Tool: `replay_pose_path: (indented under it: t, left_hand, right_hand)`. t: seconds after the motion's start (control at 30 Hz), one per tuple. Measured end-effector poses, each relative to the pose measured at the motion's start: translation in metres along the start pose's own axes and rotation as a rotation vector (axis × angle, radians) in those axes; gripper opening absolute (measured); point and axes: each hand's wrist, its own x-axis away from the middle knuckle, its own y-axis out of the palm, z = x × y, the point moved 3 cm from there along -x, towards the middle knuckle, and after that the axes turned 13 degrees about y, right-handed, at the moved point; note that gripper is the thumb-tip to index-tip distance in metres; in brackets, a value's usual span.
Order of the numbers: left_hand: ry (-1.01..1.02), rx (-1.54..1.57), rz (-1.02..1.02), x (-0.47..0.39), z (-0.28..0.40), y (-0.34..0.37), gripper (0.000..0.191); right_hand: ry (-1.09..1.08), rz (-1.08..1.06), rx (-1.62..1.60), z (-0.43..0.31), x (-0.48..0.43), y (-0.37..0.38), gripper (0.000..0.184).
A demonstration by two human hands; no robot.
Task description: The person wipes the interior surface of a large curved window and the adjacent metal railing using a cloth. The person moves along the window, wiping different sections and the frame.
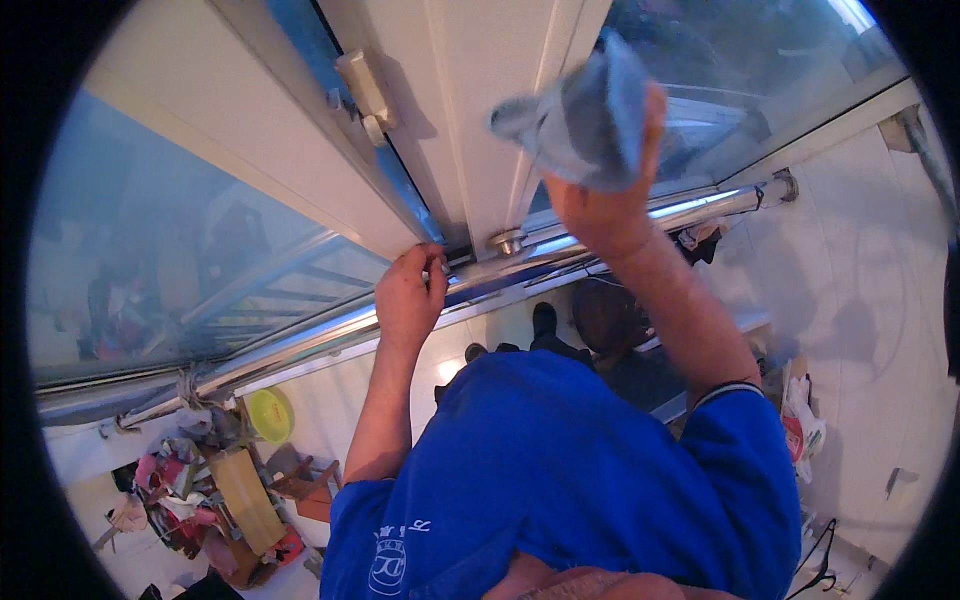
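Note:
A grey-blue cloth [592,120], bunched and slightly blurred, is gripped in my right hand [600,217]. That hand is raised in front of the white window frame [487,112] and the right glass pane [705,60]. Lower down, my left hand [411,296] has its fingers curled at the bottom end of the left white sash frame [300,135], just above the metal rail [352,322]. What lies inside those fingers is mostly hidden. A window latch [367,86] sits between the two frames, above my left hand.
A round metal fitting [508,241] sits at the frame's base. On the floor at lower left are a yellow-green basin [270,415], a small wooden stool [309,480] and a heap of mixed items [180,480]. Plastic bags [802,427] and a black hanger [819,559] are at right.

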Motion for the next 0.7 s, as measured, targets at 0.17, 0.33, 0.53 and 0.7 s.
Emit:
replay_pose_path:
  t: [0.17,0.33,0.53,0.7]
  left_hand:
    - [0.059,0.024,0.032,-0.002,-0.001,0.001,0.018]
    - [-0.005,0.015,-0.011,-0.003,0.002,0.001,0.018]
    - [0.032,-0.035,-0.044,0.005,-0.009,0.006,0.015]
    - [-0.019,0.169,0.039,0.001,-0.003,-0.002,0.013]
  right_hand:
    - [0.233,-0.157,-0.068,0.017,0.073,0.013,0.082]
    - [0.564,-0.388,-0.015,0.029,0.125,0.021,0.076]
    - [0.738,-0.598,-0.035,0.064,0.168,0.038,0.058]
    - [0.794,-0.604,-0.018,0.057,0.143,0.036,0.056]
